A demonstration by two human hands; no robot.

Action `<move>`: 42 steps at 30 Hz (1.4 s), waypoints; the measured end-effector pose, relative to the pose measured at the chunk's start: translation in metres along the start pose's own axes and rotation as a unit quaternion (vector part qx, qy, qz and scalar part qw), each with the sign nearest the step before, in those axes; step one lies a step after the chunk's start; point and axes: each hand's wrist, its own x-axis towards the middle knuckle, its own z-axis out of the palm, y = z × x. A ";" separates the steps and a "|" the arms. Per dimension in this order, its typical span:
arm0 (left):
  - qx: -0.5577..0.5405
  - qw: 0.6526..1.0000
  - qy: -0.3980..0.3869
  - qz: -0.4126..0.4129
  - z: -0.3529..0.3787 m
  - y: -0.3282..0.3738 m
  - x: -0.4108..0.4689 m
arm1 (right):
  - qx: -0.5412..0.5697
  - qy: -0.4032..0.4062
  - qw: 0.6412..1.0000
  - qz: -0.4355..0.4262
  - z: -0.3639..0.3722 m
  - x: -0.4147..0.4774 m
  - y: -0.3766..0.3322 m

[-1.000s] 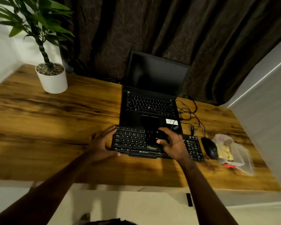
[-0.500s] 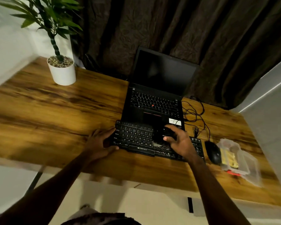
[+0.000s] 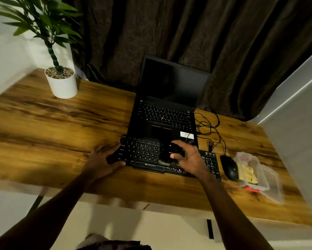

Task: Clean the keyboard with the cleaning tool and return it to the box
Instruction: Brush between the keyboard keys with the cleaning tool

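Wooden desk (image 3: 61, 123) against a dark curtain (image 3: 169, 33); light is dim.

Head view: the keyboard (image 3: 144, 154) lies at the desk's near edge, its far edge touching an open laptop (image 3: 166, 116).

- Left hand (image 3: 104, 157) holds the keyboard's left end between its thumb and fingers, bracing it.
- Right hand (image 3: 191, 157) is curled over the middle keys, pinching a small dark cleaning tool (image 3: 175, 150) between thumb and fingers. The tool's working end is too dark to make out.
- The clear box (image 3: 259, 177) sits open at the right, just beyond the mouse (image 3: 230, 167).

Judgement: cleaning is underway and the return to the box is not yet done.

To do this step well:
- Hold the left brace firm.
- Work row by row with light pressure.
- Sweep debris away from the laptop.
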 end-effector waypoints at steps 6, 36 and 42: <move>0.005 1.000 -0.003 0.003 -0.002 0.004 -0.001 | -0.015 0.040 0.999 0.009 -0.019 -0.010 0.020; 0.021 1.000 -0.002 0.008 0.013 -0.021 0.009 | 0.014 0.039 0.999 -0.007 -0.021 -0.014 0.023; 0.022 1.000 0.000 0.017 0.012 -0.015 0.007 | -0.046 0.087 0.995 0.000 -0.048 -0.029 0.058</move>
